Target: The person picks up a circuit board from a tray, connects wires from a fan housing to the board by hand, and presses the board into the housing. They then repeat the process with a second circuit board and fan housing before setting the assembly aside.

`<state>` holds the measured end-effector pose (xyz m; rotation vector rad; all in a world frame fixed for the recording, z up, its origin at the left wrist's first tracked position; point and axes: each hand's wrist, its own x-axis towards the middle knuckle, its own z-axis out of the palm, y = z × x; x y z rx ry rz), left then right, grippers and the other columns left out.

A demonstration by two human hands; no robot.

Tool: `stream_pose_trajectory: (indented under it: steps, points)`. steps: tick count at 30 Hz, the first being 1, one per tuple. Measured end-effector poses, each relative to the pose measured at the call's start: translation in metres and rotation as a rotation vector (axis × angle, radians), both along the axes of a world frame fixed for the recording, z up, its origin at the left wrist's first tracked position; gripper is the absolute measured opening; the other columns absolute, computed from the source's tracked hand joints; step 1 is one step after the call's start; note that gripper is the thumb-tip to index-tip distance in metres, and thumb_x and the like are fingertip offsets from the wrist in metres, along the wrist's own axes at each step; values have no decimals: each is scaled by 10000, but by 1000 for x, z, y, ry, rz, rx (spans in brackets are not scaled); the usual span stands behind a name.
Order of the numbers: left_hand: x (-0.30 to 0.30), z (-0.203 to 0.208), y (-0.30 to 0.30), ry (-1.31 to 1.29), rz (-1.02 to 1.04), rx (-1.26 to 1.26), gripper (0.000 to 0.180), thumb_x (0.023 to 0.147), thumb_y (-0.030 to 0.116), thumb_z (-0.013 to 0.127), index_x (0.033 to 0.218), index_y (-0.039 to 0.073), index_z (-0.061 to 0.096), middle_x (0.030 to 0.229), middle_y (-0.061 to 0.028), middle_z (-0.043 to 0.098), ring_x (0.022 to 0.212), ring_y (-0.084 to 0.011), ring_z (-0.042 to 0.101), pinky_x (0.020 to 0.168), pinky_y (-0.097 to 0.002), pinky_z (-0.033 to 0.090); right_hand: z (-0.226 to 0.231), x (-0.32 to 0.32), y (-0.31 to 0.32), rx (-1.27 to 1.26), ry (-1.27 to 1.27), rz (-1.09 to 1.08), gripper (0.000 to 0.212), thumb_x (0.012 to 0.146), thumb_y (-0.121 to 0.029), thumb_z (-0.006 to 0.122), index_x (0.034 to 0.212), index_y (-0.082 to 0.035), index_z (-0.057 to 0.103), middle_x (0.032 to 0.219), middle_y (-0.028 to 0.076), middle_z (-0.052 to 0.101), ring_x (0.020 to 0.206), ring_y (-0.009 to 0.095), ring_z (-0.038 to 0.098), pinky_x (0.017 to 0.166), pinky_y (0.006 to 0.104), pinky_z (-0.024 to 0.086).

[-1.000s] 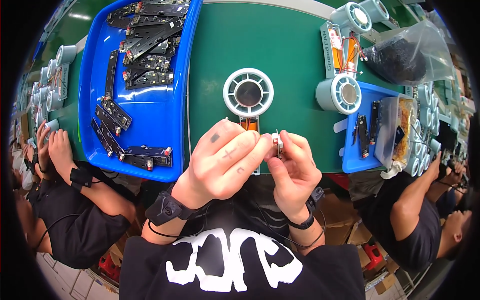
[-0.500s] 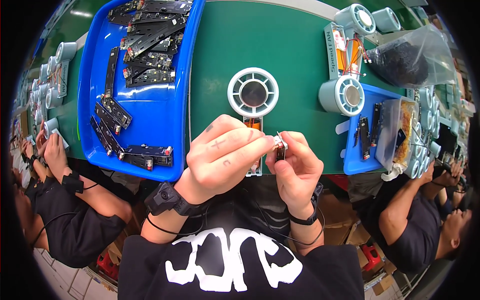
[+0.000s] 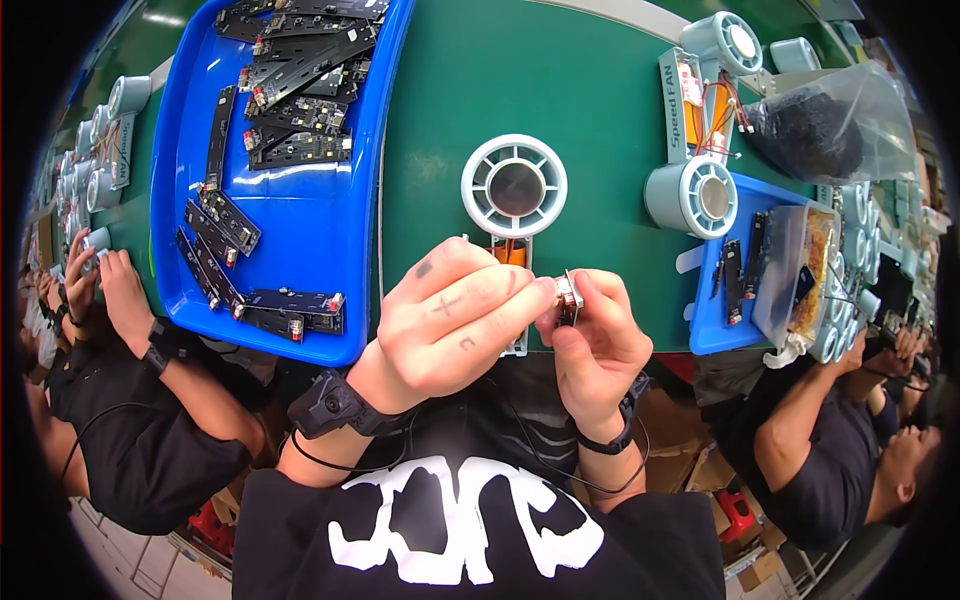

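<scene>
In front of me on the green table lies a pale blue handheld fan (image 3: 515,187), its round head facing up. Its open handle, with an orange part and wires showing, runs beneath my hands and is mostly covered by them. My right hand (image 3: 602,345) pinches a small dark circuit board (image 3: 569,308) on edge, with a white and red connector at its upper end. Against that connector press the closed fingertips of my left hand (image 3: 450,322); what they grip is hidden.
To the left stands a blue tray (image 3: 290,215) with several black circuit boards (image 3: 305,150). At right are more open fans (image 3: 690,195), a clear plastic bag (image 3: 825,125) with dark contents, and a smaller blue tray (image 3: 712,325). Co-workers sit on both sides.
Both hands keep their pinch at the connector, and the board has turned slightly. The fan appears a little further right as the view shifts. The left co-worker's hands have moved.
</scene>
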<state>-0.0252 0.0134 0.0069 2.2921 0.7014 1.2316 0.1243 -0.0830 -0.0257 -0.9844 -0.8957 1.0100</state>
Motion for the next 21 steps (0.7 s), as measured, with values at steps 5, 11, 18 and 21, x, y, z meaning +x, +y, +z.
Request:
stream_pose_trajectory:
  steps: [5, 11, 18, 21]
  points:
    - [1, -3, 0, -13, 25, -35, 360, 615, -45, 820, 965, 22, 766, 876, -63, 712, 696, -216, 619, 590, -302, 506, -1, 5, 3, 27, -156, 7, 424, 925, -27, 708, 1334, 33, 612, 1247, 177, 575, 846, 187, 631, 674, 269, 520]
    - [5, 9, 6, -7, 30, -165, 370, 613, -24, 817, 974, 44, 774, 900, -54, 715, 746, -226, 623, 627, -307, 513, 12, 22, 10, -30, -198, 64, 377, 877, 52, 690, 1254, 49, 664, 1143, 167, 616, 825, 201, 650, 687, 271, 528]
    - [4, 30, 4, 224, -10, -109, 362, 642, 33, 818, 997, 39, 750, 944, -63, 718, 809, -225, 636, 720, -343, 524, 24, 42, 21, 9, -510, 145, 360, 796, 147, 670, 1145, 62, 705, 992, 171, 687, 780, 216, 693, 665, 281, 560]
    - [-1, 30, 5, 224, -31, -107, 329, 666, 47, 819, 985, 32, 740, 933, -68, 713, 819, -229, 647, 725, -354, 530, 30, 43, 22, -29, -519, 172, 365, 777, 169, 668, 1123, 62, 713, 976, 174, 702, 781, 218, 706, 666, 282, 571]
